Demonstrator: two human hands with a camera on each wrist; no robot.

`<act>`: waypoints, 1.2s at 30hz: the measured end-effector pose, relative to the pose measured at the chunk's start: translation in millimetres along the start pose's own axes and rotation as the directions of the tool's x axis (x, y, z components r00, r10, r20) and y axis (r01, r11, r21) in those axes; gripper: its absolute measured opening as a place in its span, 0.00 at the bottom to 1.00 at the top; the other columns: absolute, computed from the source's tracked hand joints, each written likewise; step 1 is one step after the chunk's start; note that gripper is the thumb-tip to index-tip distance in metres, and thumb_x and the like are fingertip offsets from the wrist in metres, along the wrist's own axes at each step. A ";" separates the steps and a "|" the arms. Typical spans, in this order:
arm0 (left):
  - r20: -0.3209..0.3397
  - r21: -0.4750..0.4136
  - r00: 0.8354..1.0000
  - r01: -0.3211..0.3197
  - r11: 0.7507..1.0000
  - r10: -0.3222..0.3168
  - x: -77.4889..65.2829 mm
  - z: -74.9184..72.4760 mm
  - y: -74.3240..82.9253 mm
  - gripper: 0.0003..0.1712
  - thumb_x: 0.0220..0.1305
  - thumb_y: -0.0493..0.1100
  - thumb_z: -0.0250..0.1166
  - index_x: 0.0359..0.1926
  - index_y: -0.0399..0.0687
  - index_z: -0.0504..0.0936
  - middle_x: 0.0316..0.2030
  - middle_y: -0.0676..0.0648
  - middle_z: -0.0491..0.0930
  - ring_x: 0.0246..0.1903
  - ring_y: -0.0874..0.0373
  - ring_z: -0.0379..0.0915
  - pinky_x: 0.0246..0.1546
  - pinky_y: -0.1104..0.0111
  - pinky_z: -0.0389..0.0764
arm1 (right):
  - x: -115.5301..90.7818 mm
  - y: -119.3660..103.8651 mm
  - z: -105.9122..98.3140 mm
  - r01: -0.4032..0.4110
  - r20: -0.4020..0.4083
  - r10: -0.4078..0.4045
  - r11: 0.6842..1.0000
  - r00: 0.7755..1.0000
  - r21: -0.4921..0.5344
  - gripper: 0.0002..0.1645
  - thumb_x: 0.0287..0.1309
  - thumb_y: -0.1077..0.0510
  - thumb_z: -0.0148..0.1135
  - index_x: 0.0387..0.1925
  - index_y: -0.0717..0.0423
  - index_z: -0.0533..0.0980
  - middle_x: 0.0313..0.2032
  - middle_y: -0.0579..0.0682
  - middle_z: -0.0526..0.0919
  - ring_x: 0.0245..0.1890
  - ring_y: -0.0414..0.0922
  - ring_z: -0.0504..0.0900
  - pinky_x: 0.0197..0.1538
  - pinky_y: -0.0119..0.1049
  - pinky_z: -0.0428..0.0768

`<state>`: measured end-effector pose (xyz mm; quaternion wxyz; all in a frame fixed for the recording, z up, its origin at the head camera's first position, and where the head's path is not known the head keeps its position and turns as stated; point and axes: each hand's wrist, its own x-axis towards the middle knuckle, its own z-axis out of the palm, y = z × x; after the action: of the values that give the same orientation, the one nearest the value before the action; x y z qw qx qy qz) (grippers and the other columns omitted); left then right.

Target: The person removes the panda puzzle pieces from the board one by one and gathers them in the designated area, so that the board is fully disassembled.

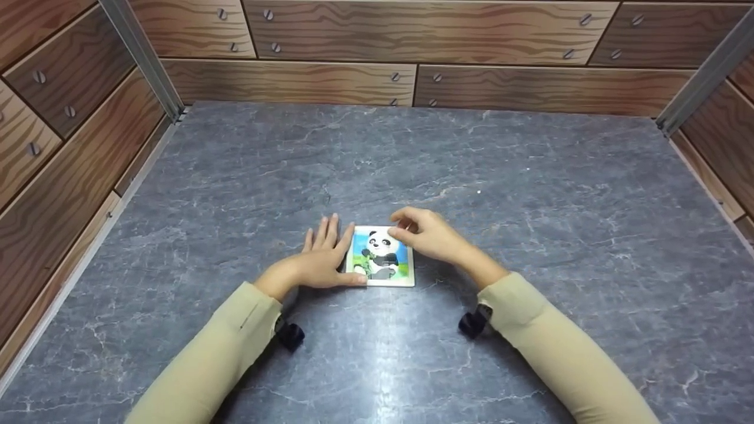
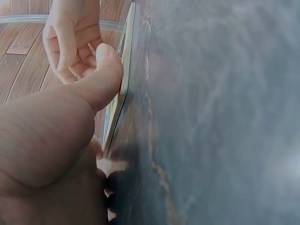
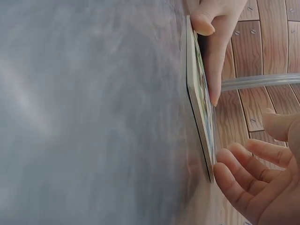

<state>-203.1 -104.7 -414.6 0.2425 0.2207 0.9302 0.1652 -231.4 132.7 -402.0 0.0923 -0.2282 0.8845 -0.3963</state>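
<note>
A small square panda picture board (image 1: 383,281) with a pale frame lies flat on the table, a cartoon panda on blue and green filling its middle. On its left side is the left hand (image 1: 321,265), fingers spread and straight, index finger along the left edge and thumb on the lower left corner of the frame. The right hand (image 1: 429,234) hovers over the upper right corner. Its fingers are loosely bent, and in the right wrist view the thumb (image 3: 279,125) stands apart from the fingertips with nothing between them.
The grey marbled table (image 1: 235,176) stretches around the board. Wood-patterned panels (image 1: 436,35) with metal corner posts (image 1: 144,59) wall it in at the back and sides. A black wrist camera (image 1: 291,335) hangs under the left cuff, another wrist camera (image 1: 471,324) under the right.
</note>
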 end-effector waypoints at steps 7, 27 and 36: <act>0.039 0.038 0.999 0.014 0.999 -0.015 3.0 0.9 -3.4 0.63 0.53 0.79 0.46 0.71 0.49 0.24 0.67 0.39 0.13 0.65 0.46 0.06 0.60 0.47 0.18 | 14.9 -3.6 9.1 -0.023 0.054 0.020 0.999 0.998 0.045 0.21 0.62 0.53 0.58 0.51 0.63 0.75 0.38 0.53 0.80 0.33 0.44 0.78 0.38 0.37 0.77; 0.060 0.101 0.998 0.027 0.995 -0.033 8.0 3.4 -1.3 0.64 0.51 0.81 0.42 0.70 0.50 0.21 0.67 0.40 0.12 0.64 0.46 0.05 0.58 0.44 0.17 | 40.6 -12.3 29.9 -0.048 0.096 0.058 0.993 0.994 -0.107 0.13 0.63 0.57 0.54 0.40 0.61 0.80 0.33 0.50 0.80 0.32 0.43 0.75 0.40 0.37 0.74; 0.054 0.114 0.998 0.036 0.993 -0.042 6.2 3.0 -0.8 0.64 0.51 0.81 0.41 0.71 0.50 0.22 0.67 0.40 0.13 0.65 0.45 0.06 0.59 0.44 0.18 | 40.3 -18.8 32.4 -0.067 0.121 0.078 0.993 0.990 -0.092 0.12 0.63 0.58 0.55 0.39 0.62 0.79 0.30 0.51 0.79 0.29 0.43 0.74 0.35 0.35 0.74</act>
<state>-206.7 -101.7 -419.7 0.2588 0.2205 0.9350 0.1013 -249.5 81.3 -408.9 0.1515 -0.2239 0.9014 -0.3384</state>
